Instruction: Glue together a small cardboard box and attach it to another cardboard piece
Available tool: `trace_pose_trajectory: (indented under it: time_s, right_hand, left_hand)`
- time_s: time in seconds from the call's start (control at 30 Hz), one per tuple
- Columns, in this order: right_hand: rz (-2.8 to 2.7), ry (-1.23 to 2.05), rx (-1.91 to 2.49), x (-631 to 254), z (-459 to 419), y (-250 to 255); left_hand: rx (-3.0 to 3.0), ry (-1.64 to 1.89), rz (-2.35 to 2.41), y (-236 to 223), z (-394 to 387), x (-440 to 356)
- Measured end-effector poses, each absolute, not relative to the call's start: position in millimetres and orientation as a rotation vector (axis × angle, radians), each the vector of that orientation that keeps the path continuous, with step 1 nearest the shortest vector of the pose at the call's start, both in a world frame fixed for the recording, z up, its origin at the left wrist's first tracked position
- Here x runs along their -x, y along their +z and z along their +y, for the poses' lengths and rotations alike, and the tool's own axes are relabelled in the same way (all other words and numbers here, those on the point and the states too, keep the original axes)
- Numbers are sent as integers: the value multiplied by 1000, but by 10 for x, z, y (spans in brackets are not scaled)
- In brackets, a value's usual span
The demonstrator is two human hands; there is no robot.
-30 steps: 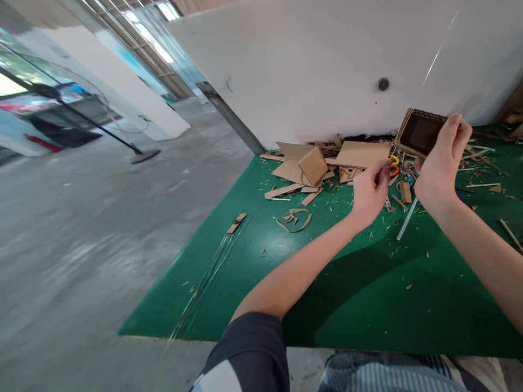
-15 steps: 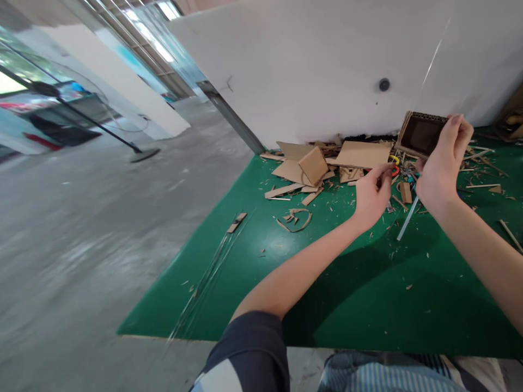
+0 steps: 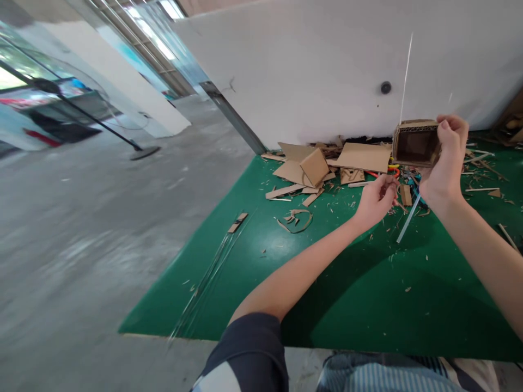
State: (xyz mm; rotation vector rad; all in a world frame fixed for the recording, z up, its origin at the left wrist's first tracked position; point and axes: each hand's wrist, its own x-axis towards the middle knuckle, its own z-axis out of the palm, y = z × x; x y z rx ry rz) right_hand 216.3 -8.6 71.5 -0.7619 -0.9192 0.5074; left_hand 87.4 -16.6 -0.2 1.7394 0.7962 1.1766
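Observation:
My right hand (image 3: 447, 158) is closed on the right side of a small open cardboard box (image 3: 417, 126), held up above the table with its dark hollow facing me. From the box's top left corner a thin pale strand (image 3: 406, 76) rises against the wall. My left hand (image 3: 378, 197) is below and to the left of the box, thumb and fingertips pinched together. What they pinch, if anything, is too fine to make out. Close to my hands lie red-orange handles (image 3: 395, 170), a small cardboard piece (image 3: 405, 194) and a translucent stick (image 3: 408, 219).
Cardboard scraps and a folded cardboard piece (image 3: 314, 166) are heaped along the wall, beside a flat sheet (image 3: 363, 156). Thin clear strands (image 3: 208, 277) run from a small cardboard strip (image 3: 237, 222) over the green table's (image 3: 163, 310) left front edge. A curled strip (image 3: 304, 220) lies mid-table.
My right hand has lowered and turned the box, so its opening faces me more squarely. My left hand has moved slightly downward, away from it. The strand now stands farther left.

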Motion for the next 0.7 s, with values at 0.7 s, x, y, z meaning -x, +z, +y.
trace_pose_trajectory:
  time_s: [0.7]
  right_hand:
    - [-1286, 172, 795, -2048, -425, 538]
  left_hand:
    - [-2130, 443, 2194, 317, 804, 752]
